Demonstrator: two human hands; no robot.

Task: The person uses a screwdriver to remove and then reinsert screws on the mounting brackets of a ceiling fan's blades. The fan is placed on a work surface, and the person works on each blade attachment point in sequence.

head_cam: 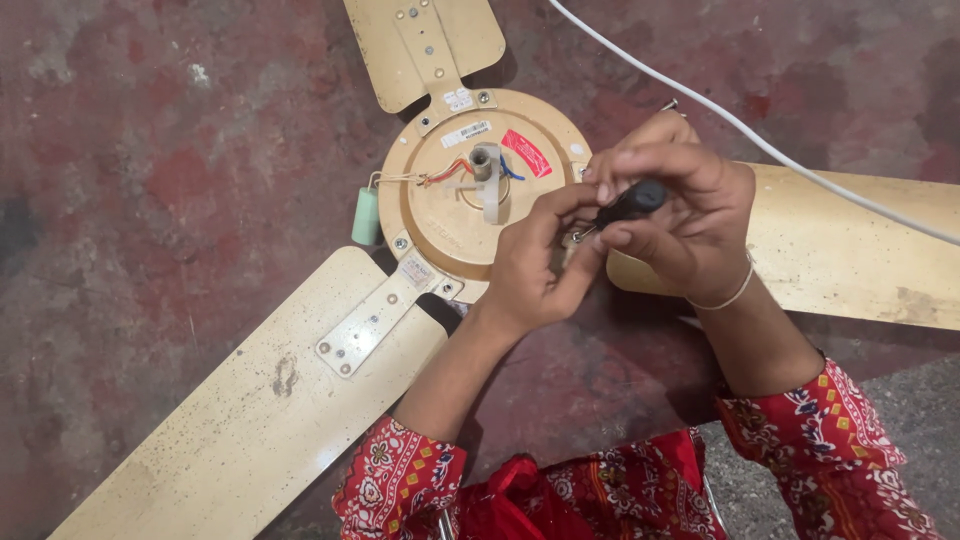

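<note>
Black screwdriver handle [632, 203] pinched closed in right hand [680, 215], beside fan motor housing [470, 195]; left hand [530, 270] curled shut steadying the tip. Probably light, rigid, smooth: best gripped mid-handle. Fan heavy, blades [260, 410] thin, likely bendable

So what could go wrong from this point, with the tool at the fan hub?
The right hand holds a black-handled tool over the left hand; a slip might jab a finger. The thin wires to the green capacitor lie exposed on the fan motor housing and could snag. Any small part freed could be lost on the mottled floor.
</note>
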